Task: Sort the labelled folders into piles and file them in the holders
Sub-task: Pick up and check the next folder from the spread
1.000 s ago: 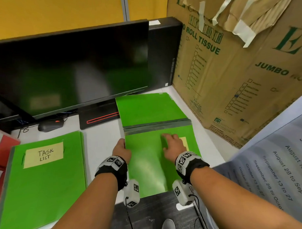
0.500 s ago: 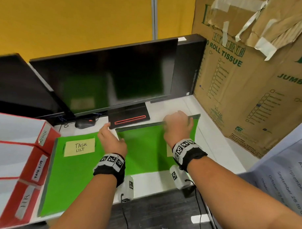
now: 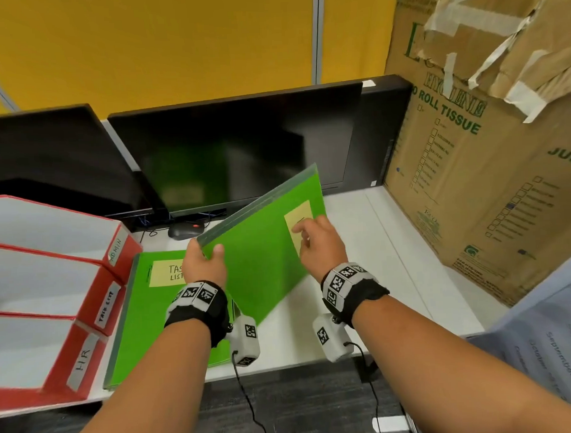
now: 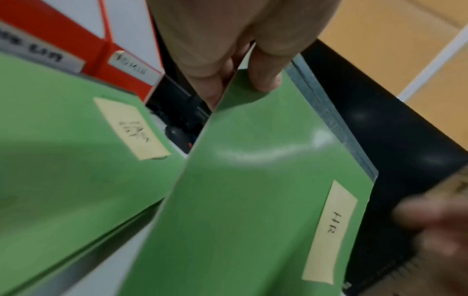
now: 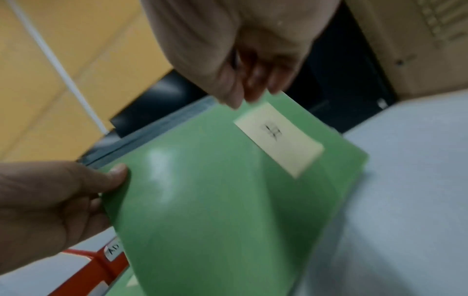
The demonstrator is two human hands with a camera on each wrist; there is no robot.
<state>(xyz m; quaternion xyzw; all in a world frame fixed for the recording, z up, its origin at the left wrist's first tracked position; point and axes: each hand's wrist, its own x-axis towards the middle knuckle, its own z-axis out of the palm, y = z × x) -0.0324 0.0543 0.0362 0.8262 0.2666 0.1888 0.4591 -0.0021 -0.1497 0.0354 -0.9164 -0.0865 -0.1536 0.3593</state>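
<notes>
A green folder (image 3: 263, 259) with a pale "HR" label (image 4: 329, 226) hangs tilted above the desk. My left hand (image 3: 208, 256) pinches its near left corner, thumb on the labelled face (image 4: 263, 80). My right hand (image 3: 314, 234) is at the folder's right edge by the label. It is blurred there, and I cannot make out whether its fingertips (image 5: 253, 94) grip the edge. A second green folder marked "TASK LIST" (image 3: 142, 318) lies flat on the desk under my left wrist. Three red holders stand at the left, tagged ADMIN (image 3: 51, 231), TASK LIST (image 3: 37, 283) and HR (image 3: 30, 351).
Two dark monitors (image 3: 243, 146) (image 3: 49, 153) stand at the back, with a mouse (image 3: 184, 231) and cables below them. A large cardboard box (image 3: 470, 177) walls off the right side. A printed sheet (image 3: 557, 352) hangs at the near right. Bare white desk (image 3: 376, 261) lies right of the folder.
The HR folder lay flat on the desk under both hands. It is now lifted and tilted, with my left hand at its corner. The view has shifted left, showing the holders.
</notes>
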